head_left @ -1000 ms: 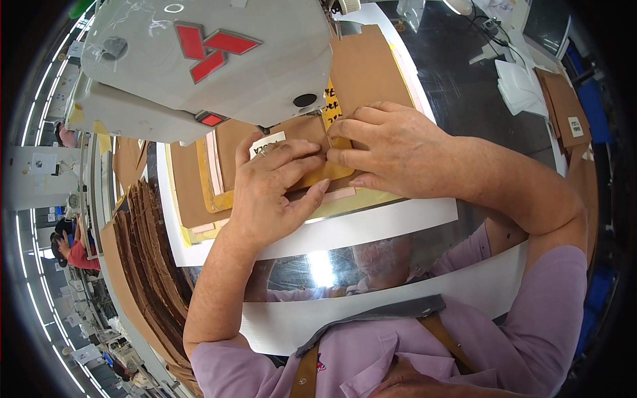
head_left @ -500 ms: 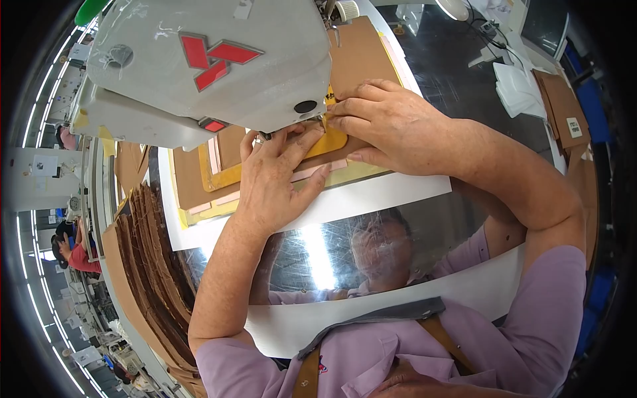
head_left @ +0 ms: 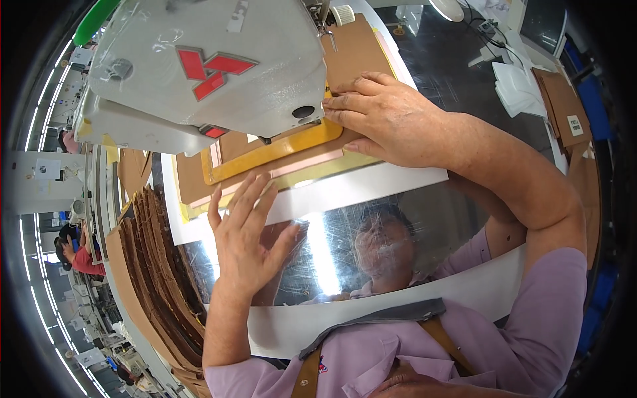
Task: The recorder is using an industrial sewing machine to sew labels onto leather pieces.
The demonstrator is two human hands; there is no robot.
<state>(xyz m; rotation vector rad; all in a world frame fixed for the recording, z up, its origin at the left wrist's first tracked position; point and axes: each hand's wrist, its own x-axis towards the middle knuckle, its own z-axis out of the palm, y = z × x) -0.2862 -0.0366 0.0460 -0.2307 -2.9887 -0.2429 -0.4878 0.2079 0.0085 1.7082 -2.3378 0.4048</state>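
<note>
My left hand (head_left: 251, 249) hovers over the shiny metal bed, its fingers spread and nothing in them. My right hand (head_left: 391, 123) rests on the work, fingers stretched out with their tips beside the machine head. Those tips lie at the right end of an orange-yellow flat frame (head_left: 288, 150). Under this frame are a brown sheet (head_left: 358, 50), pinkish strips (head_left: 310, 166) and a pale yellow backing (head_left: 342, 166), layered on a white sheet (head_left: 391, 179). A grey sewing machine head (head_left: 265, 79) with a red emblem hides the needle area and part of the frame.
A stack of brown pieces (head_left: 156, 265) with ragged edges stands at the left. To the right are white folded material (head_left: 517, 89), more brown pieces (head_left: 561, 109) and a monitor (head_left: 543, 26). The polished metal plate (head_left: 438, 209) lies nearest me. Other people work at the far left.
My left hand has lifted off the frame beside the machine head and drawn back toward me, its fingers spreading. My right hand stays nearly in place on the work.
</note>
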